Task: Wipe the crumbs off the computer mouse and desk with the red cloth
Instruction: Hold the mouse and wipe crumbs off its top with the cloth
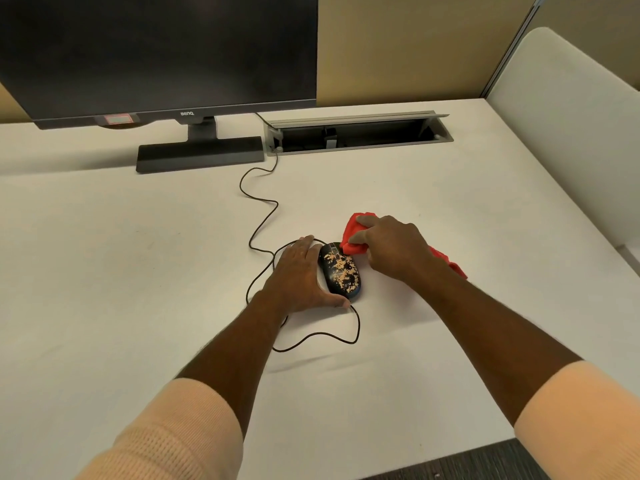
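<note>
A black wired computer mouse [341,271] lies on the white desk [138,271], its top covered with tan crumbs [343,268]. My left hand [299,275] grips the mouse from its left side, thumb at the near end. My right hand [391,247] is closed on a bunched red cloth [353,233], which touches the mouse's far right end. A tail of the cloth sticks out behind my right wrist. The mouse cable [258,202] loops around the mouse and runs back to the cable tray.
A dark monitor [156,53] on a flat black stand [199,154] is at the back left. An open cable tray [356,133] is set into the desk at the back. A white partition [571,133] bounds the right side. The desk's near edge is at bottom right.
</note>
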